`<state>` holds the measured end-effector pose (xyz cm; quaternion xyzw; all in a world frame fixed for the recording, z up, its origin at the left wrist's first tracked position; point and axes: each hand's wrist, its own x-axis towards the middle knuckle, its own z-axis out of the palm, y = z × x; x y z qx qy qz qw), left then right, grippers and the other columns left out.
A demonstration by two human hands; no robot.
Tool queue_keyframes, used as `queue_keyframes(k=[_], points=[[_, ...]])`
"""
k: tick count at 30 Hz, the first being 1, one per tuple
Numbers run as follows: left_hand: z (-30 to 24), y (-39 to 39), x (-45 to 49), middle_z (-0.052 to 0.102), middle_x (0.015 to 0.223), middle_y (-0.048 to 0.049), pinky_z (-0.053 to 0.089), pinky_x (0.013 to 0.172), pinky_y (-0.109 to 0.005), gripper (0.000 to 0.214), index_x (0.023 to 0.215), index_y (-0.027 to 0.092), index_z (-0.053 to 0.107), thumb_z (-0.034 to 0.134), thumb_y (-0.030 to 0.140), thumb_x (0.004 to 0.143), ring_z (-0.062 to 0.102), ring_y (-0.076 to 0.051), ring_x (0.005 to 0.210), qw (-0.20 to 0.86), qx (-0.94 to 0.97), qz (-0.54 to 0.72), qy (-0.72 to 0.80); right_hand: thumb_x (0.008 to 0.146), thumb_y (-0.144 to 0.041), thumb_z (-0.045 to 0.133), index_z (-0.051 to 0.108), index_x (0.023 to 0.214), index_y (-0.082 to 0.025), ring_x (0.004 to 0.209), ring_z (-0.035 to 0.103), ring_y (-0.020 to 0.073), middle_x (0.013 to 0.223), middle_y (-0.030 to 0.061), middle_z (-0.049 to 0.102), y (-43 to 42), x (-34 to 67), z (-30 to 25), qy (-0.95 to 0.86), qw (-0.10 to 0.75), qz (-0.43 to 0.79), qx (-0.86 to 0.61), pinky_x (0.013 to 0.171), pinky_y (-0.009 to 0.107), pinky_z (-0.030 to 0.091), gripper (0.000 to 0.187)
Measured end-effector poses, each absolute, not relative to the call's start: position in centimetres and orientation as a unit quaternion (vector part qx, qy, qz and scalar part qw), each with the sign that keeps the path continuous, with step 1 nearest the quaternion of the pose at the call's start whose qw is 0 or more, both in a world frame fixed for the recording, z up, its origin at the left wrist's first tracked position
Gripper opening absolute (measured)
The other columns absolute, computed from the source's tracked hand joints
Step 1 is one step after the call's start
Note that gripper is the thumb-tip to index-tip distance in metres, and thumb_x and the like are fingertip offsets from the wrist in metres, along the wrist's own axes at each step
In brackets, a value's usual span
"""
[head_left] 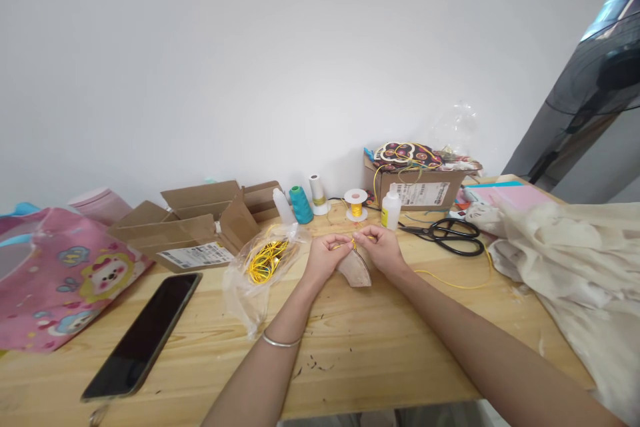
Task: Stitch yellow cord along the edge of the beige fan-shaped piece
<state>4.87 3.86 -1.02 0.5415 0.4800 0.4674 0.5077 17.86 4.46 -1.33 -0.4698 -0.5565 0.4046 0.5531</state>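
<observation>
Over the middle of the wooden table, my left hand [327, 255] and my right hand [381, 250] come close together, fingers pinched. A small beige piece [355, 271] with a dark edge hangs between them; whether it is fabric or leather I cannot tell. Yellow cord [354, 241] runs between my fingertips at its top edge. My left fingers close on the cord and perhaps the corner of the piece, while my right fingers pinch the cord. A loose length of yellow cord [457, 285] lies on the table beyond my right wrist. A silver bangle circles my left forearm.
Left of my hands lie a plastic bag of yellow cord [239, 280], a phone [143, 337] and an open cardboard box [187, 233]. Behind stand a teal thread cone [301, 205], a yellow spool [356, 195] and a bottle [391, 208]. Black-handled scissors [457, 228] and cream cloth [565, 253] lie right.
</observation>
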Motion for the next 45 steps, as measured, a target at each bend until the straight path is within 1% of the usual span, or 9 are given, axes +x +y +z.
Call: queue_keyframes(k=[5,10,13,17,23,26,30,36,45], points=[[-0.8,3.8,5.0,0.053,0.047,0.0025,0.03,0.042,-0.017,0.021,0.064,0.012,0.062,0.066,0.03,0.053,0.041,-0.005,0.041,0.492,0.54,0.482,0.484,0.06,-0.033,0.058,0.055,0.056,-0.014,0.053,0.047,0.01,0.055,-0.0004,0.054,4.6,17.6,-1.3,-0.535,0.568,0.425,-0.46,0.055,0.023,0.041,0.02],[-1.0,3.8,4.8,0.049,0.043,0.0042,0.028,0.04,-0.017,0.024,0.067,0.012,0.062,0.065,0.031,0.054,0.038,-0.004,0.038,0.472,0.547,0.483,0.495,0.058,-0.034,0.061,0.055,0.054,-0.013,0.05,0.042,0.0069,0.054,-0.0018,0.052,4.6,18.2,-1.2,-0.53,0.531,0.462,-0.474,0.051,0.02,0.036,0.023],[-1.2,3.9,4.8,0.049,0.043,0.0041,0.029,0.04,-0.017,0.025,0.068,0.011,0.062,0.064,0.032,0.055,0.038,-0.005,0.038,0.452,0.549,0.488,0.506,0.061,-0.041,0.059,0.049,0.05,-0.014,0.039,0.028,0.003,0.042,-0.0067,0.037,4.2,18.9,-0.8,-0.505,0.499,0.529,-0.465,0.038,0.018,0.023,0.031],[-1.2,4.0,4.9,0.052,0.047,0.0027,0.031,0.041,-0.018,0.024,0.071,0.012,0.062,0.062,0.032,0.057,0.04,-0.006,0.04,0.435,0.552,0.489,0.516,0.066,-0.042,0.054,0.051,0.063,-0.015,0.035,0.009,0.0021,0.041,-0.0111,0.018,3.9,19.6,-0.2,-0.422,0.464,0.662,-0.411,0.034,0.018,0.005,0.028],[-1.3,3.9,5.1,0.059,0.054,-0.0006,0.035,0.045,-0.019,0.021,0.067,0.011,0.064,0.061,0.03,0.058,0.045,-0.008,0.045,0.436,0.59,0.452,0.508,0.069,-0.029,0.048,0.054,0.08,-0.016,0.034,0.01,0.0023,0.039,-0.0106,0.025,3.8,19.4,-0.4,-0.413,0.42,0.723,-0.361,0.033,0.017,0.004,0.018],[-1.3,3.8,5.1,0.064,0.063,-0.0035,0.039,0.052,-0.021,0.02,0.068,0.011,0.065,0.061,0.029,0.06,0.051,-0.01,0.053,0.428,0.602,0.458,0.495,0.069,-0.026,0.048,0.056,0.08,-0.016,0.033,0.012,0.0021,0.038,-0.0099,0.029,3.7,19.2,-0.7,-0.449,0.425,0.696,-0.364,0.033,0.017,0.005,0.017],[-1.4,3.8,5.0,0.064,0.064,-0.0037,0.04,0.052,-0.021,0.02,0.068,0.012,0.065,0.061,0.03,0.06,0.052,-0.011,0.054,0.431,0.598,0.46,0.495,0.069,-0.027,0.046,0.057,0.08,-0.015,0.032,0.015,0.0021,0.038,-0.0088,0.035,3.9,19.1,-1.2,-0.493,0.437,0.649,-0.381,0.033,0.017,0.008,0.019],[-1.2,3.7,5.0,0.063,0.059,-0.0034,0.04,0.051,-0.022,0.02,0.067,0.012,0.064,0.061,0.029,0.059,0.053,-0.012,0.051,0.485,0.549,0.484,0.478,0.062,-0.027,0.055,0.058,0.083,-0.014,0.044,0.039,0.0062,0.046,-0.0063,0.045,4.3,18.5,-1.7,-0.574,0.467,0.544,-0.395,0.044,0.019,0.03,0.025],[-1.0,3.5,5.0,0.063,0.059,-0.0032,0.039,0.049,-0.021,0.021,0.068,0.011,0.064,0.06,0.031,0.061,0.052,-0.01,0.05,0.504,0.551,0.476,0.464,0.067,-0.028,0.052,0.063,0.084,-0.02,0.053,0.047,0.0109,0.059,-0.0001,0.057,4.0,18.4,-2.2,-0.689,0.471,0.304,-0.46,0.05,0.022,0.035,0.022]])
